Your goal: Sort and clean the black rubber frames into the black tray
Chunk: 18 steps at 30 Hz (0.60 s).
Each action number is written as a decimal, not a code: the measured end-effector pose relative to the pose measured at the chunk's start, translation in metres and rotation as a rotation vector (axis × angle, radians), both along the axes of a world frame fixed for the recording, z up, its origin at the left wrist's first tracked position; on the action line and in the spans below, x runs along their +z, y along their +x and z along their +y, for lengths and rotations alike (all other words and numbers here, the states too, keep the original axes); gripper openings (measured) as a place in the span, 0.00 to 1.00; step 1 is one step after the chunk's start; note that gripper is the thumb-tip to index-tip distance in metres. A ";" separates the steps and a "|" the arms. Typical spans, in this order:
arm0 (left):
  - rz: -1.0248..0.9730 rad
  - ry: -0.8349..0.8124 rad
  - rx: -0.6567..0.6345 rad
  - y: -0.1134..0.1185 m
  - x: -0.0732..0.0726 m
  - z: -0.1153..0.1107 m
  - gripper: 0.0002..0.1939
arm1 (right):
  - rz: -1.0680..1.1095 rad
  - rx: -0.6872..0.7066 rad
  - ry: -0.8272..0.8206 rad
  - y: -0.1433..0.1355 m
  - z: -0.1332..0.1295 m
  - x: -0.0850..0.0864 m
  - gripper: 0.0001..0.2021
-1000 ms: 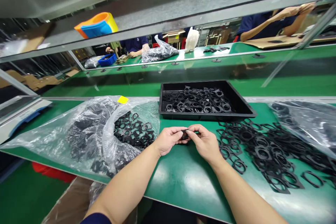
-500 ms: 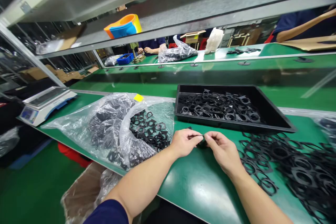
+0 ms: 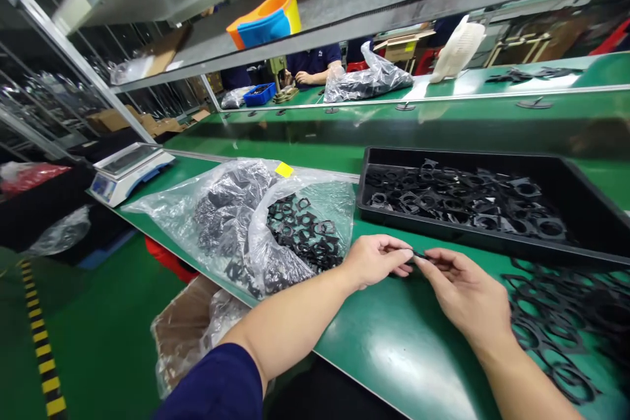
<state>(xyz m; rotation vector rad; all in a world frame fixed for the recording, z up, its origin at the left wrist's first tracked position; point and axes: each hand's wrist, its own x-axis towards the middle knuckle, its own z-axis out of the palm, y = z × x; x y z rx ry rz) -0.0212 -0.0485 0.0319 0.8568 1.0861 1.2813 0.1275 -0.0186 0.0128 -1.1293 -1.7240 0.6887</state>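
Note:
My left hand (image 3: 378,260) and my right hand (image 3: 465,289) meet over the green bench, fingertips pinching a small black part (image 3: 418,254) between them. Fingers cover most of that part, so its shape is hard to make out. Behind the hands stands a black tray (image 3: 443,234) holding many flat black pieces with round holes. To the left lies an open clear plastic bag (image 3: 258,236), with small black ring-shaped parts (image 3: 308,230) showing at its mouth. Right of my right hand, a loose heap of thin black ring frames (image 3: 551,321) lies on the bench.
A weighing scale (image 3: 130,170) stands at the bench's far left. Below the edge is a cardboard box (image 3: 180,321) with a plastic liner. A metal shelf (image 3: 344,39) overhead carries an orange, blue and yellow object (image 3: 266,20). Across the line, a co-worker's hands (image 3: 305,77) are busy.
The view has turned left, so bench items appear further right. Both hands stay together at the black part; my right hand's fingers look more spread around it.

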 end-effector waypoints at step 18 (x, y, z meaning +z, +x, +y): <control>-0.283 -0.036 -0.043 0.005 -0.006 0.001 0.33 | -0.229 -0.160 0.126 -0.003 -0.008 0.025 0.18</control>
